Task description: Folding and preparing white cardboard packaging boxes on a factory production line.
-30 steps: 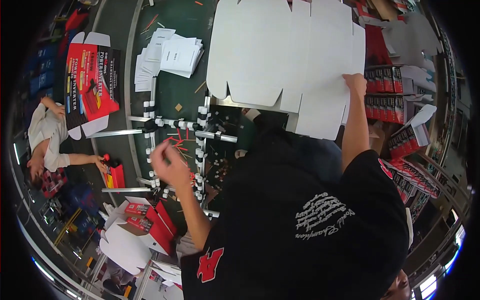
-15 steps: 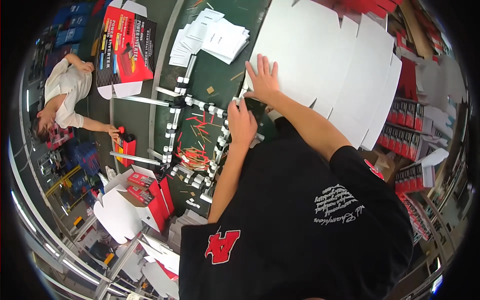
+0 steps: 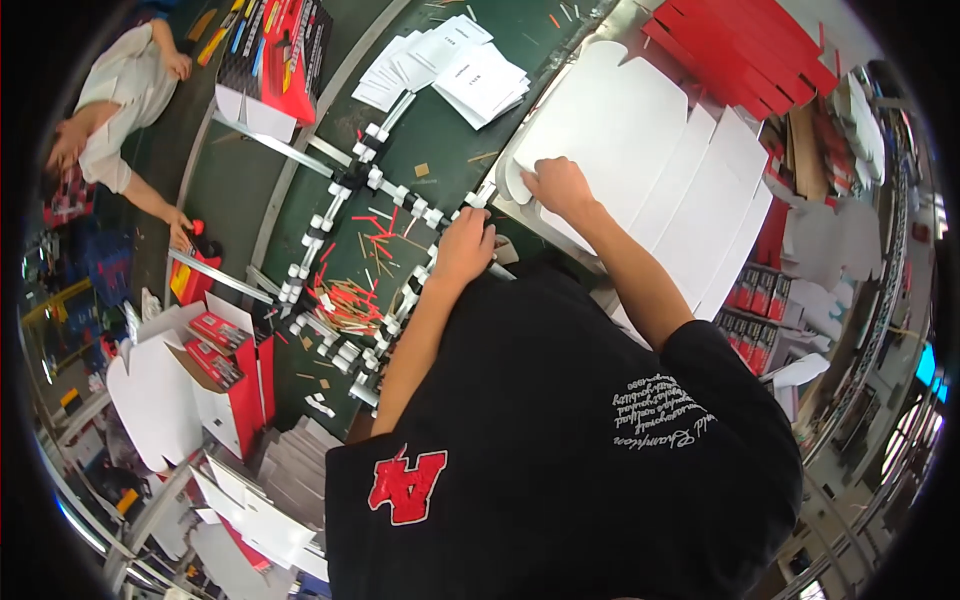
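Note:
My right hand [image 3: 562, 187] is closed at the left edge of a large flat white cardboard box blank [image 3: 620, 140], its fingertips pinching a rounded flap there. The blank lies on a stack of similar sheets, right of the green work surface. Lower and to the left, my left hand [image 3: 466, 245] has its fingers bent together over a rail with white rollers [image 3: 425, 213]; whatever may be in them is hidden. Red and tan sticks [image 3: 345, 305] lie loose inside the roller frame, left of this hand.
White printed booklets [image 3: 480, 85] lie at the far side. Red box blanks [image 3: 740, 50] are stacked at the far right. An opened carton [image 3: 225, 385] holding red boxes stands at the left. Across the line, a person's hand [image 3: 180, 232] touches a red and black object [image 3: 200, 262].
My right hand has gone from lying spread on the white blank to pinching its left edge. My left hand has shifted slightly down and left. The whole view has turned and shifted.

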